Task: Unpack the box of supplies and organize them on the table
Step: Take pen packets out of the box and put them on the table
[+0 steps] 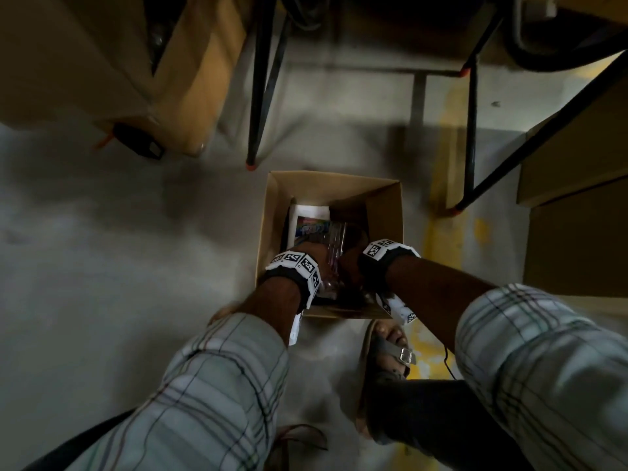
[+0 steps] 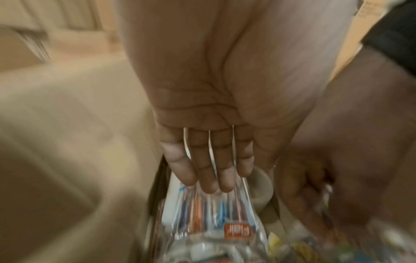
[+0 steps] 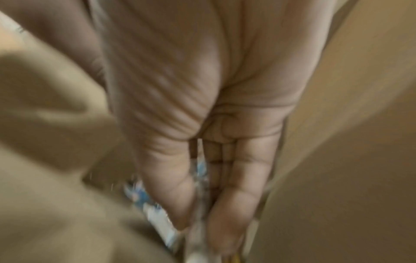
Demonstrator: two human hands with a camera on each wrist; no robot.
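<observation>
Crouched over the cardboard box (image 1: 384, 205) on the floor, both arms reaching down inside it. Not yet lifted out: the clear pack of pens (image 2: 213, 213), lying low in the box against its left wall and over other supplies.

Left hand (image 2: 213, 124) held flat and narrow, fingers (image 2: 209, 178) straight and close together, tips laid on the near end of the pack. Probably pressing the slippery plastic so it does not slide while the other hand takes hold. Gripping nothing.

Right hand (image 3: 202, 124) narrowed to a pinch, thumb against fingers with a strip of clear plastic between them. Looks like the pack's edge or a neighbouring wrapper; too blurred to say firmly. Judged as the start of a lift.

Long axis of the pack running from the box's near wall toward its far wall, in line with the left fingers, pens side by side along that line. Label end toward the far wall. Cap ends not readable.

Also in the box: a white printed packet (image 1: 309, 222) against the left wall toward the far side, partly under the pack, and a pale round thing (image 2: 261, 186) just right of it, unidentified. Beyond the box's far wall, black table legs (image 1: 260, 79), so presumably a short carry upward once the pack is free.
</observation>
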